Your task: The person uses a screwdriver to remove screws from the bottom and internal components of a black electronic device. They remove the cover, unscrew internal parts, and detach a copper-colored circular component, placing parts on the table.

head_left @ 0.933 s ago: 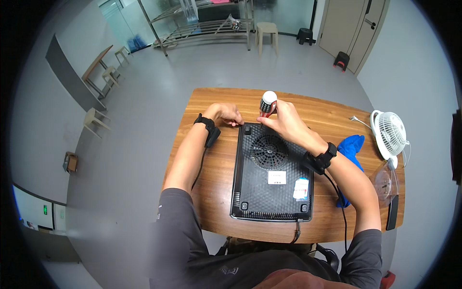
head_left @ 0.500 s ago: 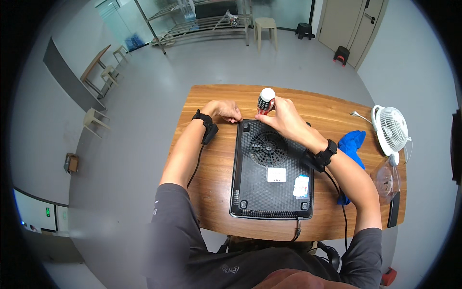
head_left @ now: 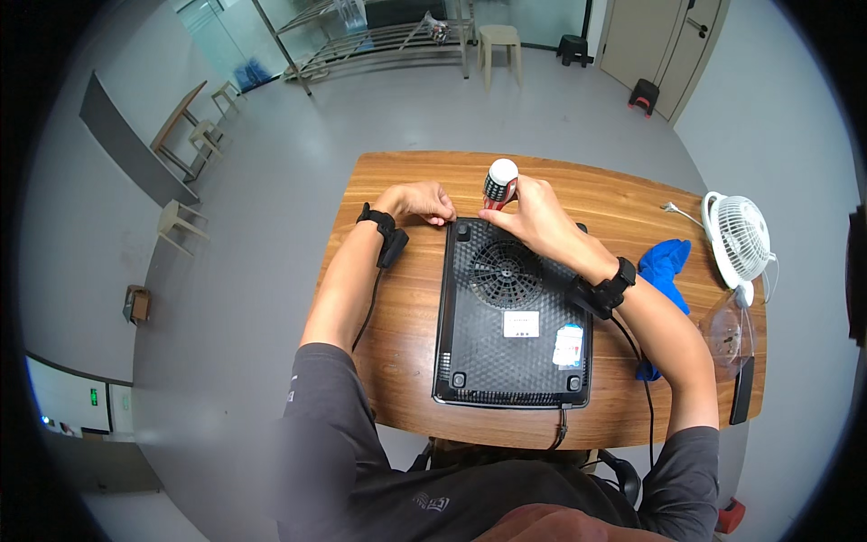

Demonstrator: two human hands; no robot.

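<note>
An induction cooker (head_left: 470, 348) lies upside down on the table, its black underside with a round fan grille (head_left: 506, 274) and rubber feet facing up. My right hand (head_left: 540, 219) is wrapped round the thick red, black and white handle of a screwdriver (head_left: 499, 183). The screwdriver stands upright over the cooker's far edge, and its tip cannot be made out. At the cooker's far left corner, my left hand (head_left: 432, 204) has its fingers curled together and touching the edge. Whatever is between those fingertips is hidden.
On the right of the wooden table (head_left: 397, 361) are a blue cloth (head_left: 666, 262), a white fan (head_left: 739, 237), a clear plastic container (head_left: 727, 334) and a black bar-shaped object (head_left: 741, 391). The cooker's cord (head_left: 562, 428) hangs over the near edge. Cables trail from both wristbands.
The whole view has shifted very slightly. Both hands keep their places at the cooker's far edge, and the screwdriver is still upright in the right one.
</note>
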